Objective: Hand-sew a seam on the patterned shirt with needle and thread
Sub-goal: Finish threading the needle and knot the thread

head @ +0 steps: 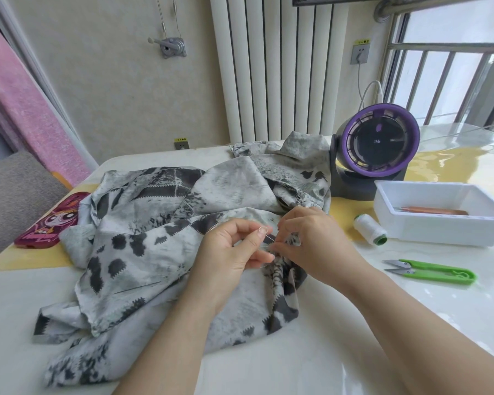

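Both hands (226, 252) (317, 243) atop bunched shirt (154, 246)

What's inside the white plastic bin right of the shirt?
The white rectangular plastic bin holds slim orange-brown tools with thin metal tips, lying along its floor. Its near wall hides the rest of the floor; can't tell what else is there.

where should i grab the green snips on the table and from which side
Grip the green snips by the plastic handles, pinching across both arms from above, coming from the right. They lie flat with the bare metal tips pointing left, toward the right hand.
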Motion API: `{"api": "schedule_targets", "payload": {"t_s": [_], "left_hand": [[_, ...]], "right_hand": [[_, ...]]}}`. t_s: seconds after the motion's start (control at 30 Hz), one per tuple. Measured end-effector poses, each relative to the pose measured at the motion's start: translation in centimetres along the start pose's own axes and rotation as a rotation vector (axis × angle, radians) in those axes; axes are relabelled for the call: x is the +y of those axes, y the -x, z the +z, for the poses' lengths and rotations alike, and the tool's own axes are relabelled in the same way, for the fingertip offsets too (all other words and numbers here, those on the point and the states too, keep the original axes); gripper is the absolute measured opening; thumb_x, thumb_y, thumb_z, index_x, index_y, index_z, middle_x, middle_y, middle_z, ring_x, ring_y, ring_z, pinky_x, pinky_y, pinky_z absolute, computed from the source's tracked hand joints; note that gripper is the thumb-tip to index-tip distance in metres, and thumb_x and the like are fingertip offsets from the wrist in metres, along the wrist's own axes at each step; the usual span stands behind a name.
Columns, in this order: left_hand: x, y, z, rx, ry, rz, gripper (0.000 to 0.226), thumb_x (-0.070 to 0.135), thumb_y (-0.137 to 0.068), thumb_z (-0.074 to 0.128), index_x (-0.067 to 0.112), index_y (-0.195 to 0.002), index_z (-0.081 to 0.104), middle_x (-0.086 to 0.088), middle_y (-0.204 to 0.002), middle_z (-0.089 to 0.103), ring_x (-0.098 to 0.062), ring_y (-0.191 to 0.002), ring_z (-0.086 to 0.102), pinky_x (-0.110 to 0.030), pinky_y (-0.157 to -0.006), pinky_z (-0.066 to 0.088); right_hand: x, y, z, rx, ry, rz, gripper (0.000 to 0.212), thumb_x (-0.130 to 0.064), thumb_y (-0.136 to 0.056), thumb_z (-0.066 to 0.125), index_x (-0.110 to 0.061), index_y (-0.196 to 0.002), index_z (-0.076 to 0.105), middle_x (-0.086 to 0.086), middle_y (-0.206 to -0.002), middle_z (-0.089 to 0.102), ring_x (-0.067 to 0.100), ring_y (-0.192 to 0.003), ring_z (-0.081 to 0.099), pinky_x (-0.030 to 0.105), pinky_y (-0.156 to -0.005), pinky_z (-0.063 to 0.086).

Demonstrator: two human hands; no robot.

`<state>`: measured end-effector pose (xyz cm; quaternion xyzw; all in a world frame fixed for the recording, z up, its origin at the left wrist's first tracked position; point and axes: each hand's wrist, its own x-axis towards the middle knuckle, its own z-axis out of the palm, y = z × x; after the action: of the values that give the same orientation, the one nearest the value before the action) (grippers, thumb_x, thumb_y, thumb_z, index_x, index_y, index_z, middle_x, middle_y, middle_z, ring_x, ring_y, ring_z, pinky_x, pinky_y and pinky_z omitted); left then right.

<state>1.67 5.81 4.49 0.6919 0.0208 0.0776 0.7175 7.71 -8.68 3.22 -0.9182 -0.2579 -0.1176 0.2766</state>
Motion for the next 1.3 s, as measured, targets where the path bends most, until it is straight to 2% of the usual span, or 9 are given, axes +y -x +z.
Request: {"api": "schedule_targets", "payload": {"t_s": [0.2,0.4,0.5,0.63,0.73,0.87,0.97,1.13,1.3], "left_hand": [[0.3,0.1,0.0,-0.043,0.247,-0.158,0.007,0.006,-0.087,0.057,0.011,-0.084,0.059,0.003,-0.093,0.074,-0.007,-0.056,0.065,-0.016,-0.054,0.052],[0.4,0.0,-0.1,-0.002,0.371,-0.244,0.005,0.005,-0.087,0.057,0.010,-0.086,0.058,-0.001,-0.106,0.071,-0.005,-0.056,0.065,-0.015,-0.051,0.052],[0.5,0.0,-0.1,0.006,0.390,-0.232,0.006,0.004,-0.088,0.056,0.009,-0.086,0.058,-0.003,-0.105,0.071,-0.005,-0.054,0.064,-0.015,-0.049,0.051],[0.3,-0.1,0.0,0.051,0.179,-0.051,0.010,0.003,-0.091,0.054,0.009,-0.084,0.056,-0.001,-0.085,0.074,-0.009,-0.059,0.068,-0.016,-0.053,0.052],[-0.3,-0.1,-0.1,0.115,-0.082,0.167,0.012,0.002,-0.091,0.055,0.011,-0.083,0.058,0.001,-0.077,0.073,-0.011,-0.071,0.071,-0.017,-0.061,0.053],[-0.9,-0.3,-0.5,0.157,-0.303,0.314,0.018,0.007,-0.088,0.063,0.024,-0.081,0.063,0.003,-0.077,0.071,-0.012,-0.076,0.070,-0.026,-0.073,0.055],[-1.3,-0.5,-0.6,0.154,-0.393,0.360,0.020,0.009,-0.086,0.066,0.027,-0.080,0.065,0.007,-0.076,0.070,-0.013,-0.074,0.069,-0.028,-0.074,0.055],[-1.3,-0.6,-0.5,0.156,-0.409,0.374,0.023,0.008,-0.085,0.067,0.029,-0.078,0.064,0.008,-0.076,0.070,-0.012,-0.072,0.068,-0.023,-0.070,0.054],[-1.2,-0.5,-0.4,0.148,-0.414,0.372,0.024,0.007,-0.085,0.066,0.030,-0.077,0.064,0.010,-0.076,0.070,-0.010,-0.070,0.068,-0.021,-0.069,0.053]], "right_hand": [[-0.4,0.2,-0.5,0.077,0.160,0.056,0.009,-0.037,-0.081,0.067,-0.032,-0.074,0.067,-0.018,-0.102,0.058,0.014,-0.099,0.048,0.027,-0.075,0.020],[-0.3,0.3,-0.7,0.321,0.273,0.115,0.016,-0.022,-0.068,0.072,-0.028,-0.058,0.061,-0.013,-0.081,0.062,0.019,-0.079,0.050,0.031,-0.071,0.018],[-0.4,0.3,-0.8,0.250,0.273,0.107,0.015,-0.024,-0.071,0.070,-0.029,-0.061,0.061,-0.014,-0.088,0.062,0.019,-0.086,0.050,0.031,-0.073,0.020],[-0.3,0.3,-0.8,-0.014,0.194,0.021,0.008,-0.044,-0.081,0.065,-0.036,-0.082,0.066,-0.020,-0.104,0.057,0.012,-0.099,0.046,0.028,-0.075,0.020],[-0.4,0.3,-1.1,-0.023,0.013,-0.003,0.019,-0.040,-0.078,0.065,-0.036,-0.097,0.068,-0.017,-0.103,0.059,0.012,-0.099,0.051,0.030,-0.083,0.034],[-1.0,0.3,-2.0,0.065,-0.412,0.058,0.016,-0.015,-0.079,0.066,-0.027,-0.089,0.071,-0.010,-0.091,0.065,0.003,-0.085,0.055,0.012,-0.074,0.040],[-1.4,0.4,-1.9,0.035,-0.572,0.044,0.011,-0.015,-0.080,0.070,-0.026,-0.082,0.072,-0.006,-0.090,0.067,0.011,-0.086,0.058,0.018,-0.072,0.043],[-1.5,0.4,-1.6,0.042,-0.583,0.011,0.006,-0.018,-0.078,0.074,-0.024,-0.077,0.073,-0.007,-0.089,0.068,0.014,-0.086,0.059,0.010,-0.070,0.038],[-1.4,0.4,-1.5,0.048,-0.565,0.024,0.008,-0.022,-0.077,0.076,-0.027,-0.074,0.071,-0.009,-0.087,0.067,0.013,-0.084,0.058,0.014,-0.068,0.038]]}}
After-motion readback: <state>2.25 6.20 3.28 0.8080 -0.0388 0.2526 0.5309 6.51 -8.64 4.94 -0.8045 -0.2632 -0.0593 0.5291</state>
